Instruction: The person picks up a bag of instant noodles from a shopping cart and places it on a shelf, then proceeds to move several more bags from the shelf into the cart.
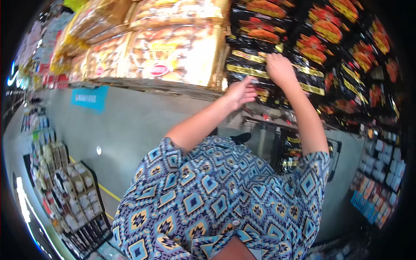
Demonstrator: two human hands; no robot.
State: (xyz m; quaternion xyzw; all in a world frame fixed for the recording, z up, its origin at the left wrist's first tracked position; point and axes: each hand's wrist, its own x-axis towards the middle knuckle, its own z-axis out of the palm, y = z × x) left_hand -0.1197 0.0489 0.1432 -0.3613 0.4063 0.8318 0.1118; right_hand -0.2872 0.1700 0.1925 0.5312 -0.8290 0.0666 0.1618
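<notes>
Black packets (312, 71) with red and yellow pictures lie in rows across the display at the upper right. My right hand (279, 67) is closed over a black packet with yellow bands, its fingers curled down at the packet's upper part. Lower and to the left, my left hand (242, 93) has its fingers spread apart beside the front edge of the same packets. It seems to hold nothing; whether its fingertips touch the packet is unclear. Clear golden bags (173, 54) of food are stacked just left of the black packets.
Below the display stands a wire cart (333, 158) with black packets inside, near my right arm. A blue sign (89, 99) hangs from the display's front edge at the left. Shelves of goods (71, 190) stand at the lower left, and more (379, 173) at the right.
</notes>
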